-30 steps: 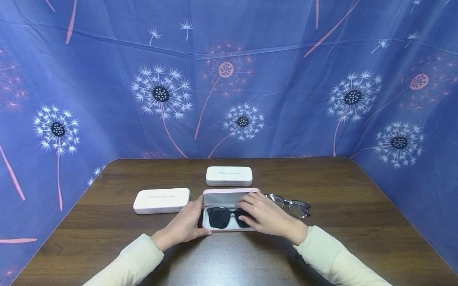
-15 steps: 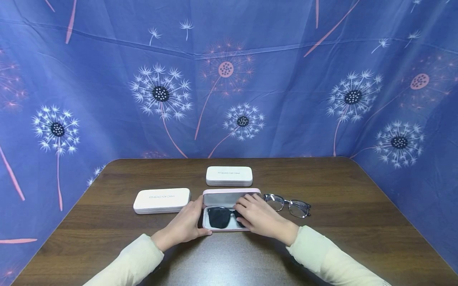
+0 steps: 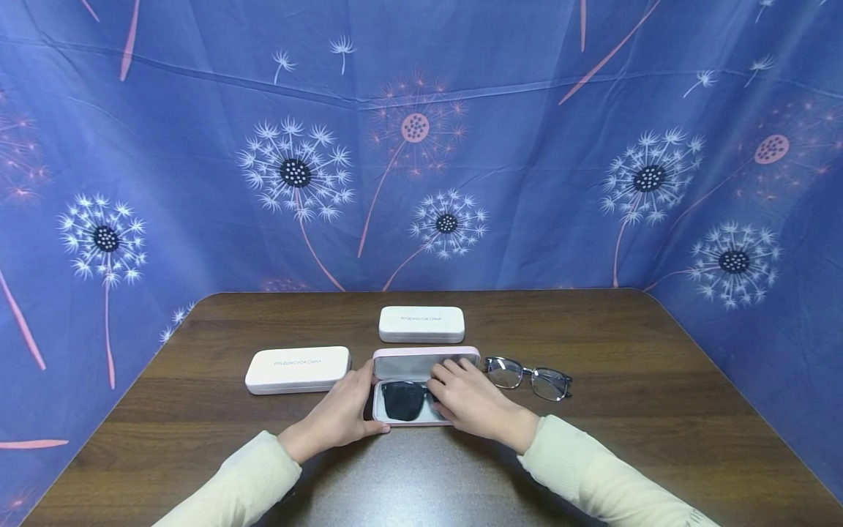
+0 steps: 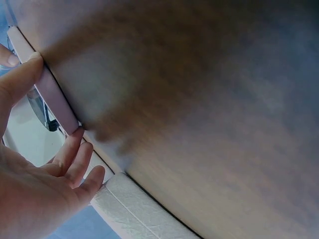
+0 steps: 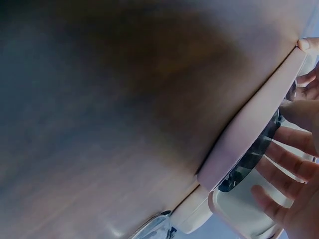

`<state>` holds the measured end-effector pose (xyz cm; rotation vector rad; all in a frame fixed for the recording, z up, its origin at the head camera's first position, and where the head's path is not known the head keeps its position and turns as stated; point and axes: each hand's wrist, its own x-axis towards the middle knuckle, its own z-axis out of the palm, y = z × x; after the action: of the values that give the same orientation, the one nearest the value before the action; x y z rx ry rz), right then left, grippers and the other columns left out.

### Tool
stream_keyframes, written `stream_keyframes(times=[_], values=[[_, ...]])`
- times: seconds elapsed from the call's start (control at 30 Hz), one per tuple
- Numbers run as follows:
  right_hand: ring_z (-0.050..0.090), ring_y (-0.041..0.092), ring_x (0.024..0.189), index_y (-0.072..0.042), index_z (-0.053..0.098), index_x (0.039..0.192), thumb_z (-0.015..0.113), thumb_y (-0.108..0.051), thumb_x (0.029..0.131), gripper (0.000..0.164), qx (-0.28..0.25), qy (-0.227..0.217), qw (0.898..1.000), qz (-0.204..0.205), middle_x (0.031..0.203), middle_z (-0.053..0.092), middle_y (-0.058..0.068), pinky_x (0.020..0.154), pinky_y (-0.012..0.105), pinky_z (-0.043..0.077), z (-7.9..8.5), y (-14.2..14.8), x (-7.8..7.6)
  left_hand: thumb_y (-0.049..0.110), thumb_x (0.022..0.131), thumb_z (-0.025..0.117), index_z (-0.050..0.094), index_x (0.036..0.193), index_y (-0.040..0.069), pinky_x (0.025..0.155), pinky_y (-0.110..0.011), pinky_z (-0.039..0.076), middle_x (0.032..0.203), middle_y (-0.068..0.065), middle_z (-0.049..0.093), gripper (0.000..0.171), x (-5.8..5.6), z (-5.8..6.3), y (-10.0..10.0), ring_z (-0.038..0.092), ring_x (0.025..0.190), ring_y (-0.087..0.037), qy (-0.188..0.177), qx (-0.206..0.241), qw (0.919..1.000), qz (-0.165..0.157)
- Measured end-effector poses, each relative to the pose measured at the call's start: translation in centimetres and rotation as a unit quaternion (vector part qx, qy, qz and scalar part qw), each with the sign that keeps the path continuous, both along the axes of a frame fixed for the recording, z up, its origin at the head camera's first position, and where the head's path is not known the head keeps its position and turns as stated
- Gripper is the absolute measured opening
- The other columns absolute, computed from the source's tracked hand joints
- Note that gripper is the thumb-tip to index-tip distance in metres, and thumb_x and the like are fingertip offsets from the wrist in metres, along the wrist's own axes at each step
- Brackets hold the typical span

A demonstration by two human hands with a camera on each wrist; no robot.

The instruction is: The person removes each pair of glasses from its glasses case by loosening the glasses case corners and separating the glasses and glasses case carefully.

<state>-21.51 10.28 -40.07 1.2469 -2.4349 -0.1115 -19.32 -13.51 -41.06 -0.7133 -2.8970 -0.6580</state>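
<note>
A pink glasses case (image 3: 413, 423) lies with its lid up, showing a grey lining. Black sunglasses (image 3: 403, 401) rest in its lower half, the left lens uncovered. My left hand (image 3: 336, 417) grips the case's left end, thumb at the front edge and fingers along the side. My right hand (image 3: 474, 399) reaches over the right half and covers the right lens. Seen from the right wrist, its thumb and fingers pinch the sunglasses (image 5: 249, 154) near the middle, just behind the case's pink front wall (image 5: 244, 122).
A white closed case (image 3: 299, 369) with printed lettering lies left of the left hand, and another white case (image 3: 422, 324) behind the open one. Clear-lens eyeglasses (image 3: 529, 378) lie to the right. All stand on a brown wooden table (image 3: 626, 351) before a blue dandelion-print cloth (image 3: 514, 132).
My right hand has shifted left over the sunglasses, covering the right lens and revealing more of the eyeglasses. The left hand and the case stay in place.
</note>
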Motion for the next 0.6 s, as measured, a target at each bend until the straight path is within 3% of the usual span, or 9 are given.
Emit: stream_keyframes(times=[0.6], values=[[0.053, 0.015, 0.08, -0.015, 0.065, 0.087, 0.065, -0.031, 0.08, 0.017, -0.012, 0.013, 1.0, -0.009, 0.087, 0.058, -0.002, 0.065, 0.03, 0.042, -0.34, -0.85, -0.41, 0.036, 0.061, 0.084, 0.028, 0.135, -0.008, 0.089, -0.042, 0.044, 0.107, -0.008, 0.059, 0.103, -0.04, -0.03, -0.01, 0.053, 0.096, -0.021, 0.001, -0.001, 1.0, -0.008]])
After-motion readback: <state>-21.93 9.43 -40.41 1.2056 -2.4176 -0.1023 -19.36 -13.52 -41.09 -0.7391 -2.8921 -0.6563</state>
